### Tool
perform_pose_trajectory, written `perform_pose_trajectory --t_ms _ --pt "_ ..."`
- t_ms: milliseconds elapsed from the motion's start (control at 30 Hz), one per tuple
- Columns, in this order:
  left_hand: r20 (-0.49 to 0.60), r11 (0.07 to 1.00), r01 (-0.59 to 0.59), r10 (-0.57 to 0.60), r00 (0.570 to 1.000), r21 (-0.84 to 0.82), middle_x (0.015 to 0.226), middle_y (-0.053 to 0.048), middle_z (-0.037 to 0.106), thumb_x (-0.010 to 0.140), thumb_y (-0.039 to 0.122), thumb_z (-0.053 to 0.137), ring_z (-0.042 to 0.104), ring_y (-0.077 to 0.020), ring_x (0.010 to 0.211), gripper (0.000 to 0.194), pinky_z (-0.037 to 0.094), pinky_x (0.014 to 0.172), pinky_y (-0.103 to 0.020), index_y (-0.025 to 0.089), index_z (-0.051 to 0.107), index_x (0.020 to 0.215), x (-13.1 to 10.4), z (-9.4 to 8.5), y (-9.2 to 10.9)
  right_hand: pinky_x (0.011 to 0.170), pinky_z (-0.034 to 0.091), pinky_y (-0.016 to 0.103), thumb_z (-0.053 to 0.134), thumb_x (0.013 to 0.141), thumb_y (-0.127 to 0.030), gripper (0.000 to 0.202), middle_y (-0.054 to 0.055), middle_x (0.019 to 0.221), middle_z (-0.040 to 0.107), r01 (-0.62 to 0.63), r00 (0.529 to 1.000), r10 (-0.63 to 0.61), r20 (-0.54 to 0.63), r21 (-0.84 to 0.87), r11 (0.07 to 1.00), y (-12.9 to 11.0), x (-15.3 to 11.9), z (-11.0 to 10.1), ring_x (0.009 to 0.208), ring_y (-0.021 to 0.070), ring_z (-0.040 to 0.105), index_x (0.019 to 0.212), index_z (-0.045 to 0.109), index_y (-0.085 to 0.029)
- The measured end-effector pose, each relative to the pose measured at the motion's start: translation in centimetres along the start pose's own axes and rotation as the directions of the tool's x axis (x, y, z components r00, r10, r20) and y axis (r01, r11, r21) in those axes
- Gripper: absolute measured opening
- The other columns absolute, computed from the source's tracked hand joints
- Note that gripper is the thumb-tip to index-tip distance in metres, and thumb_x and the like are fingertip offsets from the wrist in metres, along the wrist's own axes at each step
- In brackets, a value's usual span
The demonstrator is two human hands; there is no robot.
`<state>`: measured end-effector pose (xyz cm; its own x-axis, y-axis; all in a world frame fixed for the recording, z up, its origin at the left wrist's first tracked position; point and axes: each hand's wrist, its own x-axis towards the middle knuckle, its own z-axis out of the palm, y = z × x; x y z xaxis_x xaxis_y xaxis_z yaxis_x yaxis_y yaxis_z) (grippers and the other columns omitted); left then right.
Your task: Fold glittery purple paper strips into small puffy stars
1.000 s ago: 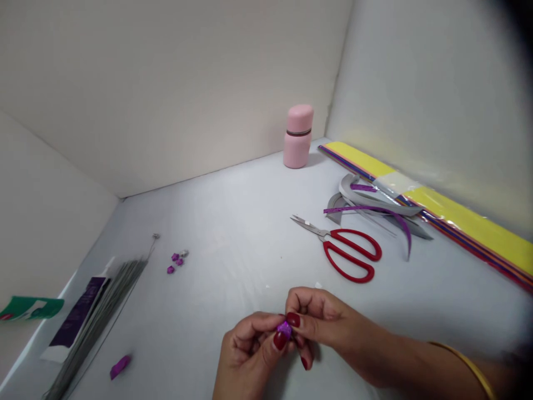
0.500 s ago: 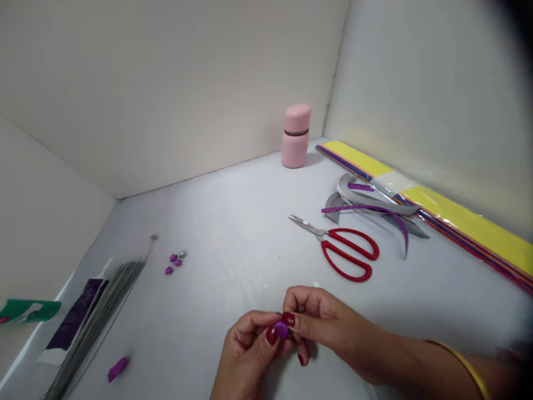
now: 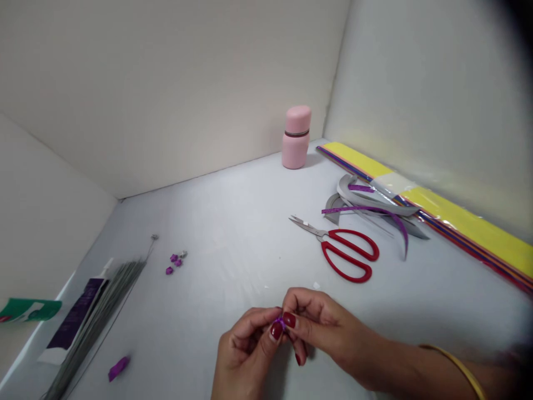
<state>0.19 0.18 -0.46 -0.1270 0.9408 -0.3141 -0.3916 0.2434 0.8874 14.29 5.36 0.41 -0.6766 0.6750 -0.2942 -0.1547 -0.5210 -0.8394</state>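
Observation:
At the table's near edge, my left hand (image 3: 249, 349) and my right hand (image 3: 322, 328) meet. Between their thumbs and fingertips they pinch a small purple paper star (image 3: 280, 322), mostly covered by the fingers. Red scissors (image 3: 347, 254) lie beyond my right hand, blades slightly apart and pointing left. Farther off at the right are curled purple paper strips (image 3: 387, 211) among grey paper strips (image 3: 346, 189). Several small purple paper stars (image 3: 174, 258) with a silver one (image 3: 183, 254) sit left of centre. A purple folded piece (image 3: 119, 368) rests at the lower left.
A pink flask (image 3: 296, 139) stands by the back wall. Along the right wall runs a plastic-wrapped pack of coloured paper (image 3: 441, 214). A bundle of thin wires (image 3: 100, 322) and a purple-and-white tube (image 3: 75, 316) lie at the left, near a green packet (image 3: 31, 310).
Both thumbs have closed in over the purple star, so less of it shows. My left hand has shifted slightly; the things on the table have stayed put.

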Motion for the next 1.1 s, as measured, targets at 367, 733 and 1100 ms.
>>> perform_pose_trajectory --t_ms 367,733,1100 --pt "0.099 0.793 -0.392 0.393 0.914 0.465 0.081 -0.004 0.07 0.077 0.015 0.062 0.065 -0.0164 0.073 0.019 0.048 0.065 -0.023 0.025 0.073 0.09 -0.7 0.1 0.1 0.046 0.028 0.019 0.064 0.075 -0.043 0.032 -0.005 0.056 0.052 -0.039 0.998 0.039 -0.053 0.0 0.999 -0.2 0.0 0.2 0.044 0.0052 0.046 0.07 0.049 -0.015" --pt "0.046 0.734 -0.386 0.437 0.898 0.559 0.065 -0.002 0.069 0.07 0.012 0.064 0.064 -0.0133 0.055 0.013 0.051 0.052 -0.019 0.02 0.071 0.077 -1.0 0.6 0.1 0.047 0.034 0.02 0.065 0.071 -0.048 0.037 -0.003 0.061 0.053 -0.016 0.998 0.014 -0.056 -0.04 0.999 -0.3 -0.2 0.5 0.047 0.0058 0.044 0.067 0.049 -0.016" --pt "0.028 0.742 -0.336 0.394 0.919 0.581 0.06 -0.002 0.069 0.076 0.021 0.061 0.061 -0.0144 0.054 0.013 0.047 0.055 -0.022 0.021 0.074 0.076 -1.0 0.5 0.6 0.043 0.026 0.019 0.06 0.077 -0.045 0.033 -0.006 0.054 0.048 -0.045 0.998 0.04 -0.057 -0.086 0.995 0.0 0.0 -0.1 0.042 0.005 0.042 0.069 0.047 -0.016"
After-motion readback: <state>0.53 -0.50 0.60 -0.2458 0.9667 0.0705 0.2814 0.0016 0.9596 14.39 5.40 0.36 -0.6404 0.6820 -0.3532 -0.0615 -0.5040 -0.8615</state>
